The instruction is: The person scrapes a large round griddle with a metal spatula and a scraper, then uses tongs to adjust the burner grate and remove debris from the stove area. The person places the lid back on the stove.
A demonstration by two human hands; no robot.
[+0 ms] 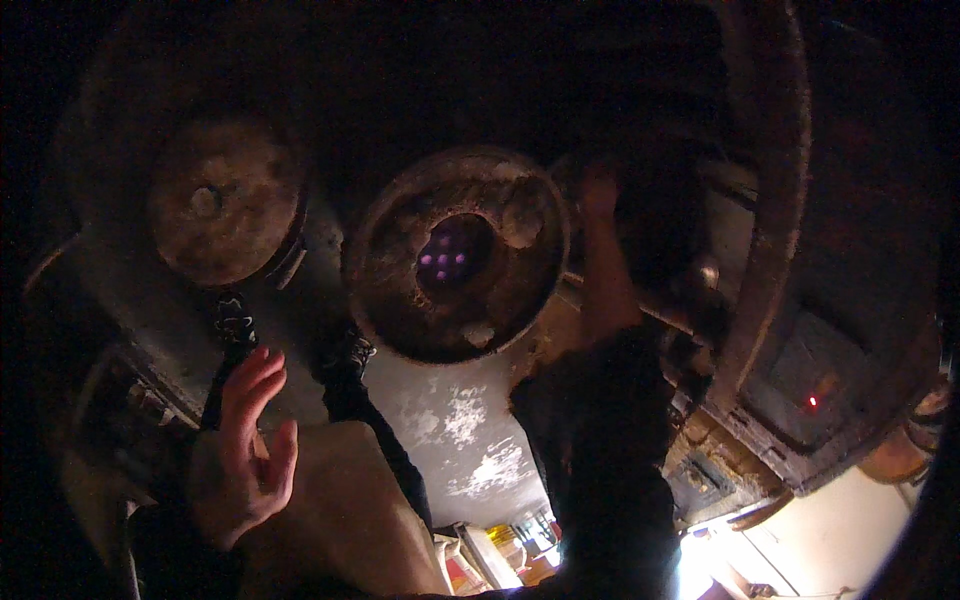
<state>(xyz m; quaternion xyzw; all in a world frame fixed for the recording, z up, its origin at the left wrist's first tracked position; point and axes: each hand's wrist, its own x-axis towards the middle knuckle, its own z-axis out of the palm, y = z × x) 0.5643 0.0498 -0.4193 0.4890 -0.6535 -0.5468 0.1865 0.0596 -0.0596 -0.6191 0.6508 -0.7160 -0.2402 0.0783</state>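
Note:
My left hand (259,450) is raised at the lower left, with its thumb apart from the fingers and nothing in it. Above it on the left is a round, stained lid (240,225) with a small knob, apart from the hand. A round, rough-rimmed stove opening (517,307) lies in the middle. Several purple spots (442,259) glow deep in its central hole. My right arm reaches past the opening's right side, and my right hand (600,187) is in shadow there. Darkness hides its fingers and anything they may hold.
A curved, worn edge (787,225) runs down the right side. Beyond it a small red light (813,402) glows on a dark panel. My shoes (236,319) stand on the floor (450,420), which has pale patches. Bright packages (502,540) lie at the bottom.

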